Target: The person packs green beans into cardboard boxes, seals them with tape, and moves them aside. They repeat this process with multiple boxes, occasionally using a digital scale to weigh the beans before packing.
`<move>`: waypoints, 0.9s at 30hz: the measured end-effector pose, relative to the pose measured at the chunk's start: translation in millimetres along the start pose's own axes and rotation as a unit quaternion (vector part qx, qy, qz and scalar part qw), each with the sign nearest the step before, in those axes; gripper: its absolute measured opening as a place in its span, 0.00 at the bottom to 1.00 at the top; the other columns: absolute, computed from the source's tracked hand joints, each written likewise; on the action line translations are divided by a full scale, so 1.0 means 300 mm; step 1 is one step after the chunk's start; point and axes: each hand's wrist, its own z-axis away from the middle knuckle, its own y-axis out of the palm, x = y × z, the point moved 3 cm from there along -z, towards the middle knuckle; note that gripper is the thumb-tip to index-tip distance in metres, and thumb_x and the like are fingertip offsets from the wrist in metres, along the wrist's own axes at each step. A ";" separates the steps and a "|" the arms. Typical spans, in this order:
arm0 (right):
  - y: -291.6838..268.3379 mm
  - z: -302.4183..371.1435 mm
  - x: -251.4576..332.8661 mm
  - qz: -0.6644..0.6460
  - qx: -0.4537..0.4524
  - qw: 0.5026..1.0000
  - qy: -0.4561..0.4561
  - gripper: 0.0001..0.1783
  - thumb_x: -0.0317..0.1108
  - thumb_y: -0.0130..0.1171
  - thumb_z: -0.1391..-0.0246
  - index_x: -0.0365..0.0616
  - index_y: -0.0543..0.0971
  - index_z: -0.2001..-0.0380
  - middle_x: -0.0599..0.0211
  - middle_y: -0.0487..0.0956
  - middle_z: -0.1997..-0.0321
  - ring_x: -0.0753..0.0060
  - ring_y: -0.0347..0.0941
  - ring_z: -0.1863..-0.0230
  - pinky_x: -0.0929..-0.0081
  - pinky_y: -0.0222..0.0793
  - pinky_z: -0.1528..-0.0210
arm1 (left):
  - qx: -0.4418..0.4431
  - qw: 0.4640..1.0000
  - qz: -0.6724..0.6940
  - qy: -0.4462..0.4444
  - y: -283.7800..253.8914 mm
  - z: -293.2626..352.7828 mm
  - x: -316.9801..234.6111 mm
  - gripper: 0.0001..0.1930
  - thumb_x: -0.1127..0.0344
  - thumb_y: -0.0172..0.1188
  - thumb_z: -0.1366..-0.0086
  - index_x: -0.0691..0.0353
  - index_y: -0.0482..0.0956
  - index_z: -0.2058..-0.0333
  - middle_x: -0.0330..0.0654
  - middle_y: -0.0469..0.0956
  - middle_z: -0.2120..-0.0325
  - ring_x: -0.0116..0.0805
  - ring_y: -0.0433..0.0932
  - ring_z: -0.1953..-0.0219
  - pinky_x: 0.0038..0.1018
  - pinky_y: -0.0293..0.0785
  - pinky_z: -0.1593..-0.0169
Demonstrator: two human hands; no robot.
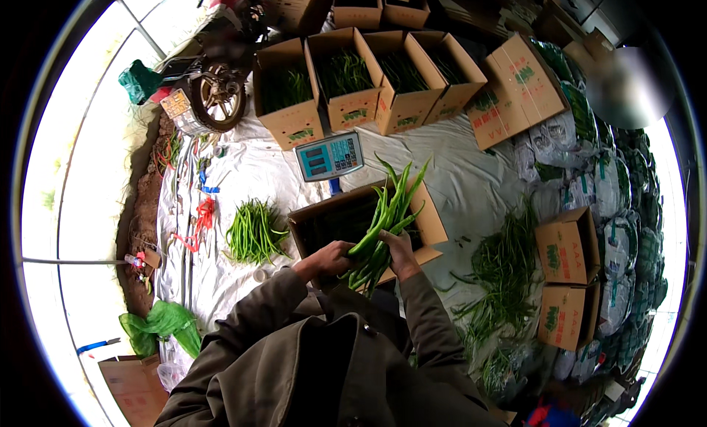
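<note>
Both left hand (330, 259) and right hand (400, 253) grasp long green peppers (383, 219) over an open carton (430, 224); likely bundling step, next move calling for even alignment.

L hand (331, 258) & R hand (400, 253) grip long green peppers (386, 219) over open cardbd. box (432, 222). Digi. scale (329, 157) just beyond.

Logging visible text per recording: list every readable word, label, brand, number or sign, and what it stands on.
Wording is described, not copied.
Scale: large dark display digits; keypad print too small.
Tilted carton: red characters, green mark.
Two cartons at right: red characters, green marks.
Row of cartons: green marks, small print unreadable.
Plastic bags: print too small.
</note>
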 end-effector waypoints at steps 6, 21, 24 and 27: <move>-0.014 0.071 -0.053 0.025 -0.064 0.998 -0.016 0.24 0.32 0.73 0.51 0.40 0.78 0.50 0.67 0.81 0.54 0.72 0.77 0.54 0.68 0.74 0.51 | 0.100 0.985 0.113 -0.086 0.090 -0.034 0.274 0.11 0.69 0.61 0.40 0.69 0.82 0.61 0.38 0.83 0.70 0.26 0.76 0.69 0.29 0.74 0.63; -0.012 -0.063 -0.070 -0.026 0.015 1.000 0.003 0.18 0.26 0.66 0.53 0.35 0.79 0.57 0.62 0.82 0.62 0.68 0.80 0.63 0.69 0.79 0.59 | 0.118 0.986 0.038 -0.116 -0.007 -0.083 0.259 0.18 0.64 0.61 0.42 0.69 0.82 0.57 0.40 0.82 0.67 0.27 0.76 0.63 0.29 0.72 0.58; 0.073 -0.054 0.030 -0.078 0.029 0.996 0.028 0.17 0.27 0.64 0.52 0.35 0.80 0.57 0.64 0.82 0.61 0.69 0.80 0.63 0.69 0.78 0.59 | 0.098 0.984 0.073 -0.127 -0.069 -0.086 0.159 0.18 0.59 0.62 0.42 0.69 0.82 0.59 0.42 0.81 0.68 0.29 0.77 0.64 0.28 0.73 0.60; 0.159 -0.059 0.152 -0.090 0.072 0.990 0.083 0.16 0.29 0.62 0.49 0.34 0.79 0.57 0.61 0.82 0.61 0.67 0.81 0.64 0.68 0.79 0.60 | 0.106 0.966 0.178 -0.153 -0.139 -0.092 -0.002 0.18 0.60 0.61 0.41 0.69 0.82 0.60 0.42 0.81 0.69 0.31 0.78 0.68 0.28 0.74 0.64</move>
